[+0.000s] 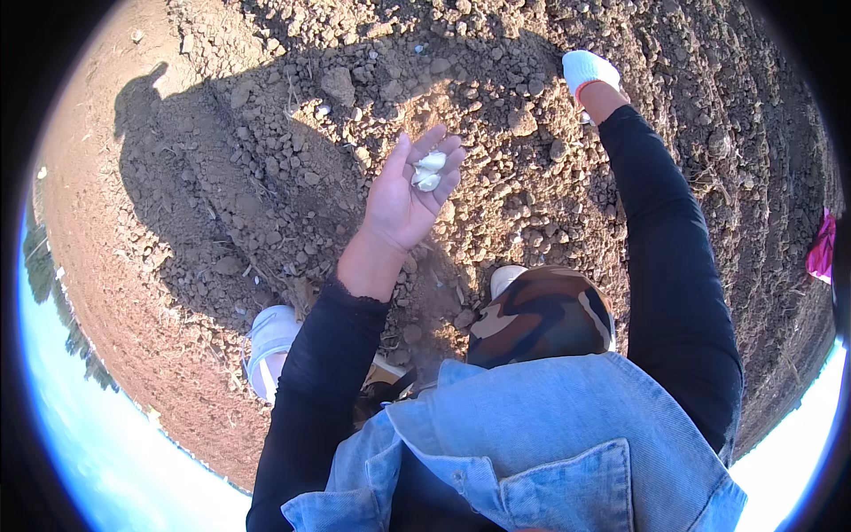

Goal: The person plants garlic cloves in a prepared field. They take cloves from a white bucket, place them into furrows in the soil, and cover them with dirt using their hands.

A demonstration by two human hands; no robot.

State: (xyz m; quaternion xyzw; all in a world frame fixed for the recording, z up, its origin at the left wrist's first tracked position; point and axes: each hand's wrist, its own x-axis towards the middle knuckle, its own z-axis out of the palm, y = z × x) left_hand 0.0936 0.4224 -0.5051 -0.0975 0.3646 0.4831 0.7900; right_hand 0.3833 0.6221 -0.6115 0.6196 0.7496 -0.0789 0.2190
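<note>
Palm up above the soil, my bare left hand (405, 199) cups a few white garlic cloves (429, 169) on its curled fingers. My right hand (590, 72) wears a white knit glove with a red cuff edge and reaches out to the crumbly tilled soil (492, 219) at upper right. Its fingertips are turned away, so whether it holds anything is hidden. Close under that wrist lies a small pale thing (585, 118), partly covered. A few small pale pieces, one a whitish bit (323, 110), lie among the clods beyond my left hand.
A white bucket (272, 326) stands beside my left forearm, partly hidden by the sleeve. My camouflage-clad knee (542, 316) and a pale shoe (506, 278) are below. Large clods, such as one clod (339, 85), dot the ground. A pink bag-like object (823, 249) sits at the far right.
</note>
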